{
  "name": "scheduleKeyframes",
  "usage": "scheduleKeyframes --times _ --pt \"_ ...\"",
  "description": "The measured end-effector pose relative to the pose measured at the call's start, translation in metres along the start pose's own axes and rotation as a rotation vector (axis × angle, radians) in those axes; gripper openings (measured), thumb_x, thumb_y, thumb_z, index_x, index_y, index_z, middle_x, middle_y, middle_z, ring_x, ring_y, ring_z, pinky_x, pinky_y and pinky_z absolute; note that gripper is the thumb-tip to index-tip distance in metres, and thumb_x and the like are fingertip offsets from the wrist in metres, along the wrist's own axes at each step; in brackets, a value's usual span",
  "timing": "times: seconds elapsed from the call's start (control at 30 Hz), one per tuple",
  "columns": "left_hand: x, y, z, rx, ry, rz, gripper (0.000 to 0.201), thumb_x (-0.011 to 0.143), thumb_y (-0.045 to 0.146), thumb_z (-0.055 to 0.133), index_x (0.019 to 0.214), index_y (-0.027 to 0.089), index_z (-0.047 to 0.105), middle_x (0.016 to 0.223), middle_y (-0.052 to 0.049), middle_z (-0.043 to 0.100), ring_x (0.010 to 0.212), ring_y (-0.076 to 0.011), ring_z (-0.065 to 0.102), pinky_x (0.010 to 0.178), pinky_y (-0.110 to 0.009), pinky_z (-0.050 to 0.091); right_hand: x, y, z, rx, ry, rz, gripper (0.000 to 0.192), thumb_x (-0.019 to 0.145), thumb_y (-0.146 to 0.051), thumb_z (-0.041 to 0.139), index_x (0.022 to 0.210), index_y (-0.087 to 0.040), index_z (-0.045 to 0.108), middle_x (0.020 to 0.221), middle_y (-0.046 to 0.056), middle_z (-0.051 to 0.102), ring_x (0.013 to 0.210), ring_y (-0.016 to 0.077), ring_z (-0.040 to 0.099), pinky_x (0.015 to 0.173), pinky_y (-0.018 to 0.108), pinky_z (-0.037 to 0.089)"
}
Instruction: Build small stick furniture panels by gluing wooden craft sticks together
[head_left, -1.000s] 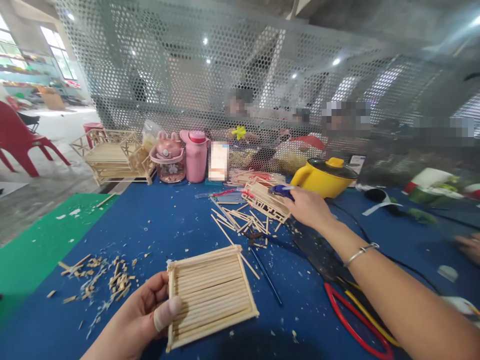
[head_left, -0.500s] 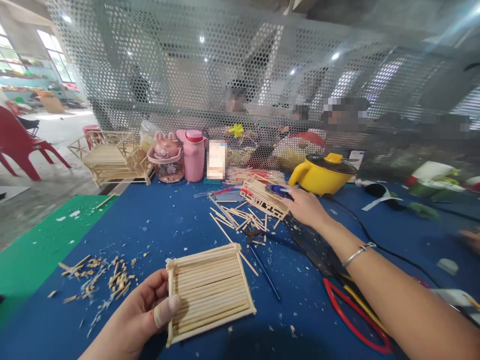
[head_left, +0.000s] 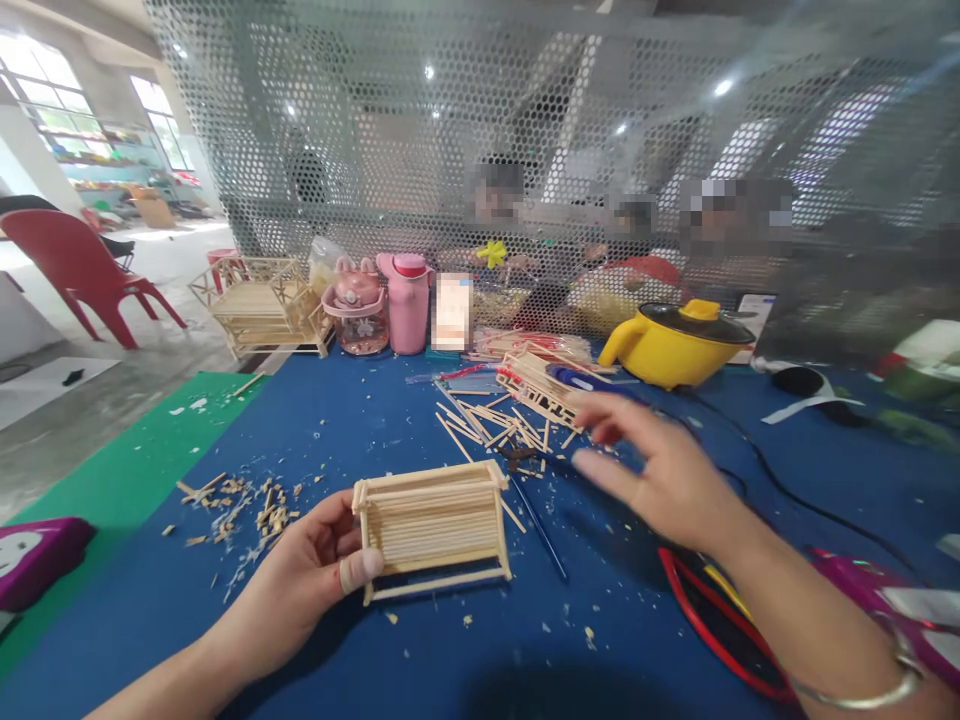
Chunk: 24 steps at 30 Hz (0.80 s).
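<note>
My left hand [head_left: 300, 570] grips a small tray-like frame of wooden sticks [head_left: 435, 530] by its left edge, tilted above the table. A wrap covers the thumb. Fingers apart and holding nothing, my right hand [head_left: 667, 480] hovers over the table's right half. Just beyond its fingertips lies a small stick-built piece [head_left: 534, 390] with a blue object [head_left: 574, 377] resting on it. Loose wooden sticks [head_left: 487, 425] are scattered beside that piece. A dark plier-like tool head [head_left: 520, 455] and a thin blue pen-like rod [head_left: 541, 530] lie between my hands.
Wood offcuts [head_left: 274, 510] litter the blue table [head_left: 360, 420]. Behind stand a larger stick model [head_left: 262, 310], a pink jar [head_left: 360, 315], a pink flask [head_left: 409, 305] and a yellow pot [head_left: 671, 350] with a cord. A red handle [head_left: 681, 603] lies right. People sit behind the perforated screen [head_left: 420, 160].
My right hand has left the blue object on the stick piece and drawn back toward me, fingers spreading. My left hand has tilted the frame. The view has turned slightly left.
</note>
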<state>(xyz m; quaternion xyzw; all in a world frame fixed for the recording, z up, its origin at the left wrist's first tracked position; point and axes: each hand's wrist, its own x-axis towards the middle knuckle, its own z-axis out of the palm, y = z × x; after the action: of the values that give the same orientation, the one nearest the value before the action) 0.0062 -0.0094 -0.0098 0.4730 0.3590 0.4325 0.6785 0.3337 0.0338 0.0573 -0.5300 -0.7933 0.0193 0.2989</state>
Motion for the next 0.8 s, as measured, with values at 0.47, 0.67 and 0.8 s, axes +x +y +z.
scheduleKeyframes --times 0.47,0.67,0.8 --pt "0.015 -0.008 -0.023 1.045 0.043 0.805 0.038 0.078 0.014 0.063 0.114 0.026 0.057 0.113 -0.006 0.066 0.111 -0.0205 0.056 0.095 -0.034 0.045 -0.031 -0.025 0.066 0.284 -0.117 -0.443 0.032 0.087 -0.016 0.049 0.118 -0.02 0.053 0.113 0.01 0.064 0.109 0.0178 0.057 0.092 0.035 0.048" --pt "0.028 -0.01 -0.032 1.344 -0.064 0.892 0.041 0.082 0.011 0.055 0.121 0.023 0.054 0.117 -0.009 0.065 0.111 -0.0206 0.056 0.095 -0.036 0.046 -0.028 -0.02 0.082 0.11 0.01 -0.469 0.034 0.087 -0.015 0.046 0.121 -0.017 0.054 0.121 0.012 0.06 0.112 0.0188 0.057 0.093 0.035 0.049" --pt "0.022 -0.003 -0.037 1.432 -0.097 0.765 0.05 0.079 0.005 0.042 0.126 0.021 0.052 0.129 -0.009 0.056 0.119 -0.0207 0.051 0.1 -0.039 0.042 -0.026 -0.017 0.092 0.014 0.015 -0.473 0.033 0.085 -0.013 0.049 0.116 -0.014 0.059 0.118 0.013 0.063 0.108 0.0209 0.059 0.091 0.035 0.05"
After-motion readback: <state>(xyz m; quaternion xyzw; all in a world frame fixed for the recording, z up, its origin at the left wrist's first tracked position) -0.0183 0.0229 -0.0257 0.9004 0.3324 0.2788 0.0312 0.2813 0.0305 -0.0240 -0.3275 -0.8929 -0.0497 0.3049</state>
